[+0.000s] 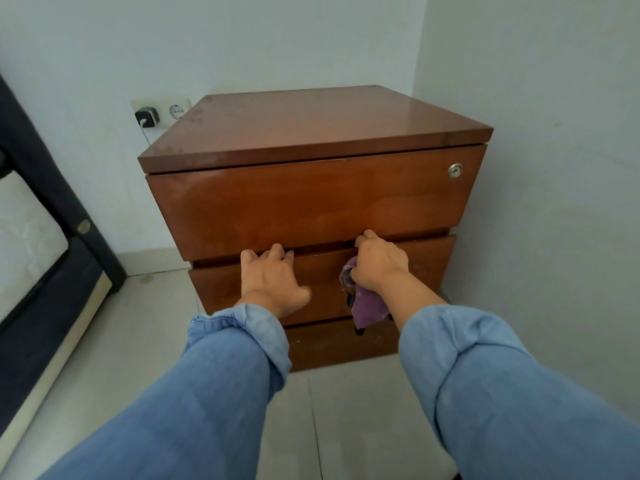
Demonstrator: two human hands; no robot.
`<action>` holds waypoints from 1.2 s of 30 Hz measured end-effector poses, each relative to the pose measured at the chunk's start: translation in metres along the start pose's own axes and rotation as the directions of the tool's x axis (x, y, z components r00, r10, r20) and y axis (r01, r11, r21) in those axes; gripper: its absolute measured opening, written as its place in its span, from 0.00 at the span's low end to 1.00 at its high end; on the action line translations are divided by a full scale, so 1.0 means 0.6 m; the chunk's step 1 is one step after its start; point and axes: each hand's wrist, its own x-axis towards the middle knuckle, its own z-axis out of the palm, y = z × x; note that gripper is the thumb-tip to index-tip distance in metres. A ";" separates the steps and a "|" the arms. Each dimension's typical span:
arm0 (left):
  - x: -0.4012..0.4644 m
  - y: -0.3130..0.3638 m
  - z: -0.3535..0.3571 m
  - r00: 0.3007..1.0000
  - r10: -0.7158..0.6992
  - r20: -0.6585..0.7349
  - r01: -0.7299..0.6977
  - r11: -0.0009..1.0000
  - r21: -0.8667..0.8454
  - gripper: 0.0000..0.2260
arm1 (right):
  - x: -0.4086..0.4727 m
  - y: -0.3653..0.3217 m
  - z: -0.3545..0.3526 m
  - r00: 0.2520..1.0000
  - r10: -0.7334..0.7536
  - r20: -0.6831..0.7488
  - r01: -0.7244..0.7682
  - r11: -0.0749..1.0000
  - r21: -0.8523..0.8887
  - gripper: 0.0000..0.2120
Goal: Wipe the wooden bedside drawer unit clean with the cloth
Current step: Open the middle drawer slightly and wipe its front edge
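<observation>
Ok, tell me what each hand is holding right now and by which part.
Right hand grips the purple cloth by its upper end; the rest hangs. Both hands hook fingers over the middle drawer top edge; left hand holds nothing else.

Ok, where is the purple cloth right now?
In the head view the purple cloth hangs from the right hand, against the middle drawer front, right of the left hand.

Wooden drawer unit (311,202) in a corner, left hand (273,282) hooked over middle drawer (322,282) top edge, right hand (377,261) there too, gripping purple cloth (367,303)
</observation>
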 end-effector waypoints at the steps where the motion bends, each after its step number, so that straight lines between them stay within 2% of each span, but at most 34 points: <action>1: 0.001 0.000 -0.003 1.000 -0.002 -0.011 0.001 1.000 -0.009 0.32 | 0.001 0.000 -0.001 1.000 -0.002 -0.002 0.002 1.000 -0.002 0.21; 4: 0.005 -0.003 -0.012 0.999 -0.004 -0.047 0.003 0.999 -0.039 0.26 | 0.003 0.001 -0.004 1.000 -0.016 -0.023 0.016 1.000 -0.005 0.18; 6: 0.007 -0.008 -0.017 1.000 0.004 -0.021 -0.005 0.999 -0.047 0.21 | 0.003 0.005 -0.001 1.000 -0.011 -0.022 0.012 1.000 0.002 0.15; 8: 0.006 -0.009 -0.017 1.000 0.005 0.012 -0.004 0.998 -0.068 0.19 | 0.000 0.009 0.002 1.000 0.009 0.007 -0.010 0.999 0.032 0.14; 11: 0.003 -0.007 -0.015 1.000 -0.020 -0.009 0.019 0.996 -0.090 0.16 | -0.006 0.011 0.007 1.000 0.016 0.018 -0.018 0.995 0.097 0.12; 13: -0.002 -0.004 -0.012 0.999 -0.036 -0.019 0.034 0.996 -0.083 0.16 | -0.010 0.016 0.011 0.999 0.012 0.036 -0.018 0.984 0.179 0.09; 15: -0.007 0.004 -0.009 0.999 -0.037 -0.027 0.034 0.996 -0.082 0.17 | -0.016 0.031 0.011 0.996 0.064 0.054 -0.080 0.924 0.373 0.11; 17: -0.011 0.017 -0.007 0.999 -0.024 -0.043 0.019 0.995 -0.097 0.18 | -0.018 0.054 -0.004 0.972 0.219 0.090 -0.225 0.740 0.634 0.16; 19: -0.016 0.038 -0.006 0.999 -0.002 -0.052 -0.005 0.993 -0.121 0.20 | -0.022 0.078 -0.031 0.906 0.364 0.217 -0.374 0.447 0.813 0.22; 21: -0.021 0.061 -0.006 0.999 0.016 -0.050 -0.023 0.988 -0.150 0.24 | -0.028 0.108 -0.059 0.881 0.299 0.366 -0.427 0.172 0.888 0.20; 22: -0.024 0.073 -0.007 0.999 0.024 -0.042 -0.031 0.986 -0.163 0.26 | -0.034 0.123 -0.072 0.889 0.235 0.394 -0.419 0.068 0.905 0.16; 24: -0.030 0.097 -0.008 0.999 0.035 0.004 -0.034 0.982 -0.186 0.31 | -0.045 0.154 -0.086 0.916 0.192 0.353 -0.341 -0.097 0.935 0.09; 27: -0.033 0.118 -0.009 0.993 0.026 0.118 0.000 0.975 -0.221 0.39 | -0.052 0.192 -0.100 0.895 0.312 0.319 -0.235 -0.280 0.931 0.07; 28: -0.033 0.120 -0.008 0.990 0.026 0.140 0.005 0.976 -0.218 0.41 | -0.045 0.200 -0.101 0.886 0.348 0.306 -0.203 -0.302 0.931 0.07; 32: -0.038 0.114 0.003 0.990 0.054 0.129 -0.029 0.982 -0.189 0.44 | -0.021 0.210 -0.108 0.881 0.438 0.177 -0.084 -0.224 0.971 0.08; 34: -0.038 0.113 0.012 0.994 0.067 0.092 -0.048 0.980 -0.196 0.45 | -0.007 0.208 -0.097 0.832 0.541 0.124 -0.042 -0.162 0.986 0.07; 36: -0.037 0.111 0.023 0.996 0.075 0.042 -0.066 0.979 -0.194 0.46 | 0.013 0.208 -0.060 0.813 0.580 0.060 -0.075 0.002 0.997 0.11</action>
